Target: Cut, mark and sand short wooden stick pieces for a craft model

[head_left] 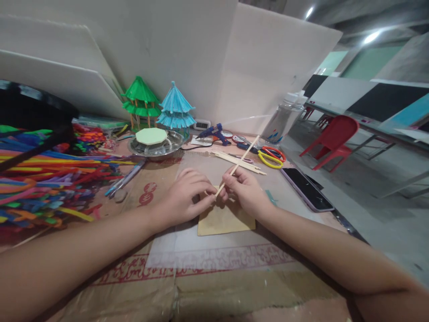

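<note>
A thin wooden stick (241,157) slants up and away from my two hands. My right hand (246,191) pinches it near its lower end. My left hand (187,194) is closed with its fingertips on the stick's lower tip. Under both hands lies a tan square of paper (224,220) on the cardboard-covered table (187,286). More loose wooden sticks (234,160) lie just beyond the hands.
A heap of coloured pipe cleaners (50,179) fills the left. Behind stand a green pagoda model (140,103), a blue one (175,111), a metal dish (154,146) and a glue gun (212,133). Scissors (272,156) and a phone (306,188) lie right; red chair (331,139) beyond.
</note>
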Tool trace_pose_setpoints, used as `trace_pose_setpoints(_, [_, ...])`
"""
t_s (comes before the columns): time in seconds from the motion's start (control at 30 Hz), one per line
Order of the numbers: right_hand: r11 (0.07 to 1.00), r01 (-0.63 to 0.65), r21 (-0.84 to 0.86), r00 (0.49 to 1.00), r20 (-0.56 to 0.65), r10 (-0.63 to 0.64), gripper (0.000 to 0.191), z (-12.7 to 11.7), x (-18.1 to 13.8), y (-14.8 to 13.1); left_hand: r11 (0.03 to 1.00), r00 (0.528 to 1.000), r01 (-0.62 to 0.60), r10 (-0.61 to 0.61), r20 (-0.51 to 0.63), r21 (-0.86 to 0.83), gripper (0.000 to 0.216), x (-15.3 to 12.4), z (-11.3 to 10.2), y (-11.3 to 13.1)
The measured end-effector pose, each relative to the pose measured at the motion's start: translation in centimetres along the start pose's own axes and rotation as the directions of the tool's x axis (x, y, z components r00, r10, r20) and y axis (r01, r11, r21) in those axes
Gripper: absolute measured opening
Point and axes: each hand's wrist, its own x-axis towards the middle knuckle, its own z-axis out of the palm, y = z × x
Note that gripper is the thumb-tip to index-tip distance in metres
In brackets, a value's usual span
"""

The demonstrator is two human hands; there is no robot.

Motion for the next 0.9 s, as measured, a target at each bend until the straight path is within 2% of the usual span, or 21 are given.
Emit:
trace_pose_setpoints(0.23, [0.999, 0.012, -0.030, 0.996, -0.088, -0.015, 0.045, 0.1, -0.1, 0.1, 0.999, 0.995, 0.046, -0.044, -0.085, 0.017, 0.013, 0.1, 0.2, -0.5])
trace_pose_setpoints(0.43, [0.998, 0.013, -0.066, 0.993, -0.113, -0.020, 0.043, 0.5, -0.4, -0.1, 0.998, 0.997, 0.057, -0.055, -0.062, 0.037, 0.012, 0.1, 0.2, -0.4])
trace_pose_setpoints(0.63, [1.000, 0.002, -0.029, 1.000, -0.022, -0.002, 0.046, 0.8, -0.8, 0.1, 0.996, 0.996, 0.078, -0.077, -0.038, 0.032, 0.009, 0.2, 0.4, -0.4])
trace_pose_setpoints(0.77, [1.000, -0.006, 0.014, 1.000, 0.028, 0.006, 0.045, 0.5, -0.8, 0.1, 0.994, 0.990, 0.105, -0.105, -0.094, -0.002, 0.012, 0.0, -0.2, 0.4])
trace_pose_setpoints(0.83, [0.999, 0.033, 0.035, 0.999, -0.009, -0.033, 0.044, 0.3, -0.5, 0.0, 1.000, 0.997, 0.017, -0.019, -0.080, -0.017, 0.015, -0.2, -0.7, 1.3])
trace_pose_setpoints(0.9, [0.997, 0.073, 0.035, 0.996, -0.055, -0.071, 0.044, 0.0, -0.2, 0.1, 0.984, 0.984, -0.178, 0.178, 0.010, -0.017, 0.018, -0.5, -0.9, 2.3])
